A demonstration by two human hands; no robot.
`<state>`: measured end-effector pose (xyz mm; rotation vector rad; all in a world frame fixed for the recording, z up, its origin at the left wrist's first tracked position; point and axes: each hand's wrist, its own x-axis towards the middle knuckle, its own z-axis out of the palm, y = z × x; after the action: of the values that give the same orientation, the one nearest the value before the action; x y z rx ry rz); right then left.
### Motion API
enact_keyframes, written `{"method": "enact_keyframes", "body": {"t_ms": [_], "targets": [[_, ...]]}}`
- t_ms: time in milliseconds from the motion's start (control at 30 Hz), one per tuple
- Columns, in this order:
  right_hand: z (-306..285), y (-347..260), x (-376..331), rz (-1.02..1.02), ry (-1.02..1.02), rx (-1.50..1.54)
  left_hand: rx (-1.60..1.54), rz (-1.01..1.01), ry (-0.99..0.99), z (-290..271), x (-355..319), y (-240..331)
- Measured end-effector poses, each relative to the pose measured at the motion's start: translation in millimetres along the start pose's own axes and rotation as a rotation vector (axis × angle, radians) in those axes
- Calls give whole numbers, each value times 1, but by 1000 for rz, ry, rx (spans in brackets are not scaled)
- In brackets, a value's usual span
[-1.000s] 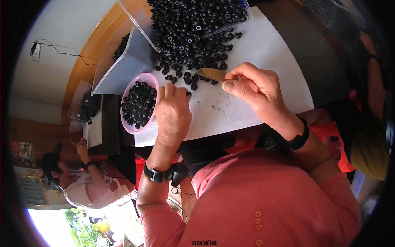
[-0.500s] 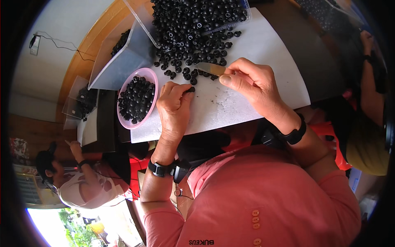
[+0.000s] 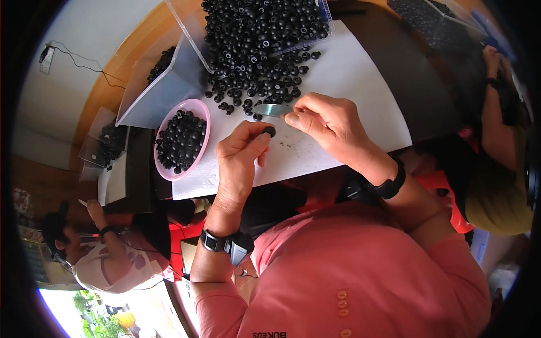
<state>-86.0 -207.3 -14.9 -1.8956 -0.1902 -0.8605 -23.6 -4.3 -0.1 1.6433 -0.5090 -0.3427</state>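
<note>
Between the thumb and forefinger of my left hand [image 3: 238, 158] is one small black round part [image 3: 270, 131], like a bead or knob. My right hand [image 3: 333, 123] is closed around the handle end of a small knife [image 3: 271, 110]. Its shiny blade points left, just above the held part; whether they touch I cannot tell. Beyond both hands lies a heap of the same black parts [image 3: 256, 42], some showing a hole or a pale ring. The parts spill from a clear plastic bin [image 3: 330, 22] onto a white board [image 3: 366, 84].
Left of my left hand stands a pink bowl [image 3: 207, 127] full of black parts. Behind it a translucent bin [image 3: 163, 96] leans, with more inside. Dark crumbs [image 3: 286, 143] dot the board. One person [image 3: 115, 253] sits at far left, another person's arm [image 3: 491, 104] shows at far right.
My left hand has lifted and turned, bringing the black part more into sight. The knife has come down and left toward it, its blade now catching light. The whole view has shifted slightly.
</note>
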Motion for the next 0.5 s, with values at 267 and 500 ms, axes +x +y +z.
{"method": "enact_keyframes", "body": {"t_ms": [267, 500], "targets": [[0, -1, 0, -86, -103, -198, -546, -120, -72, 17, -3, -10], [0, 0, 0, -153, -130, -189, -628, -59, -43, 21, -9, -16]]}}
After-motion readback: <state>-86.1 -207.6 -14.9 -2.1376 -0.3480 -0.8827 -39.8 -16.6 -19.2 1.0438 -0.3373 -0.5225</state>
